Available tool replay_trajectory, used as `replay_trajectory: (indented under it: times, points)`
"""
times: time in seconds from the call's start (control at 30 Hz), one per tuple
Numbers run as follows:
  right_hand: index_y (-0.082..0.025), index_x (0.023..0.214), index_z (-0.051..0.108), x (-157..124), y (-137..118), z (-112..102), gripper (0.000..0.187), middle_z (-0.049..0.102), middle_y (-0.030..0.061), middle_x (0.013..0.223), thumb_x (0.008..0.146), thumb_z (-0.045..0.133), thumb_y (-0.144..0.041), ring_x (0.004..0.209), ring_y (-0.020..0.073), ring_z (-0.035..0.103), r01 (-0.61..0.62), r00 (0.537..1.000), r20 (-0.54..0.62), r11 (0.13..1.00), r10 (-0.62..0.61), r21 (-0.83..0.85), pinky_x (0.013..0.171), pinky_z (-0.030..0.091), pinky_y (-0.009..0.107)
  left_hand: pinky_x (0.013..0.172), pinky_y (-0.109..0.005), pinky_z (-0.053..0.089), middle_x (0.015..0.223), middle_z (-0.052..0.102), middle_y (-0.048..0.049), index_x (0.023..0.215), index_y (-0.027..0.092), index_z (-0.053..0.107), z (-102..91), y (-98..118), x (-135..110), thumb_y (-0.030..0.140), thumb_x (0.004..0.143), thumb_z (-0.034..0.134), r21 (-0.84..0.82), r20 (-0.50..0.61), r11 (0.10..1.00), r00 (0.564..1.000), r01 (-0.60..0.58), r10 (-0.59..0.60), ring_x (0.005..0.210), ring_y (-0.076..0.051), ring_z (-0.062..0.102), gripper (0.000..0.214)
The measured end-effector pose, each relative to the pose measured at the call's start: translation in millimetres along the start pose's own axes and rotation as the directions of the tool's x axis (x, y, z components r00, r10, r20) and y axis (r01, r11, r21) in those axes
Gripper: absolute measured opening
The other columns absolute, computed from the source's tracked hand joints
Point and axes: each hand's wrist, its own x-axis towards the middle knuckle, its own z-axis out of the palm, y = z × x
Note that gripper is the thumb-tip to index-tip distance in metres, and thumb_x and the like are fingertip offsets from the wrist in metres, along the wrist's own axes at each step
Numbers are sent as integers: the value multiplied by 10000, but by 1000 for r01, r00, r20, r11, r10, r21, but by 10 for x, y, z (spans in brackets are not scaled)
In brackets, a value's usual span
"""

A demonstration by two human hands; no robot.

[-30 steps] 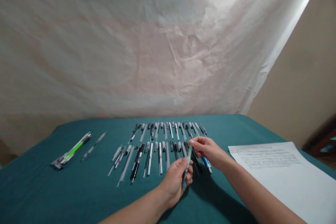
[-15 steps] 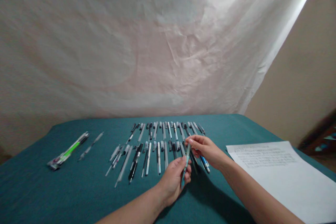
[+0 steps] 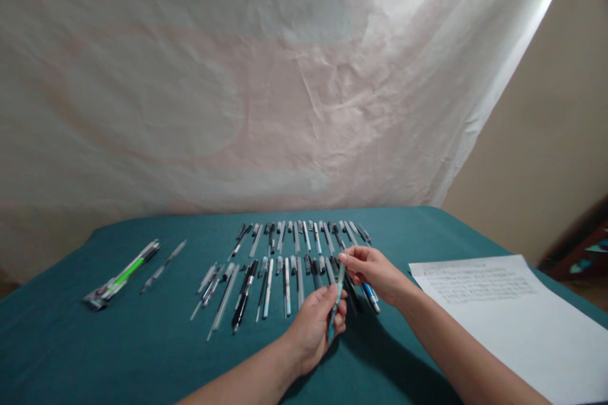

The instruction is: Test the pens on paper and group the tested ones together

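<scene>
A light teal pen barrel [image 3: 340, 286] stands tilted between my hands, above the front row of pens. My left hand [image 3: 317, 319] is closed around its lower part, thumb on top. The fingertips of my right hand [image 3: 368, 269] pinch its upper end; whether they hold a separate small part there cannot be made out. Beneath and behind the hands lie two rows of pen parts and caps, among them a black pen [image 3: 244, 304], a white barrel [image 3: 268, 288] and a clear barrel [image 3: 226, 297]. A blue-and-white pen [image 3: 371, 297] lies partly hidden below my right hand.
On the left of the green-covered table [image 3: 95, 348] are a plastic packet with a green strip [image 3: 126, 275] and a clear pen [image 3: 164, 266]. A sheet of paper with writing [image 3: 503, 310] lies on the right. A pale sheet [image 3: 285, 88] hangs behind the table.
Both hands keep their hold on the teal pen barrel. The right fingertips have shifted very slightly at its upper end; the pens on the table have not moved.
</scene>
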Motion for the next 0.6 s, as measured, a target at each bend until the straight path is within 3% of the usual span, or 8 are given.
replay_trajectory:
  times: [0.27,0.37,0.47,0.6]
  points:
    - [-171,943,609,-19,-53,15,341,595,47,944,699,655,-405,524,40,440,-85,994,86,983,71,164,443,335,170,444,-161,268,606,493,20,843,112,503,0,14,2,342,842,517,-29,9,1000,1000,5,-4,433,-25,394,230]
    - [-175,850,582,-10,-2,38,316,593,3,753,699,640,-447,487,50,442,-90,996,25,993,88,82,430,338,175,446,-161,273,607,494,20,847,115,500,9,6,-7,339,842,518,-31,9,999,1000,9,-9,436,-27,399,225]
    - [-171,696,513,10,53,47,314,471,-62,510,678,658,-449,415,49,389,-28,999,-46,1000,28,-2,410,311,177,444,-161,279,604,496,18,849,114,502,13,7,-1,335,841,518,-36,-1,999,1000,9,-9,432,-29,401,222]
    - [-158,703,533,23,62,38,282,449,-65,512,692,661,-409,418,42,368,38,999,-29,999,-37,16,418,300,179,442,-159,281,605,498,17,851,116,500,2,20,25,332,839,522,-47,5,999,1000,11,-11,430,-29,404,218]
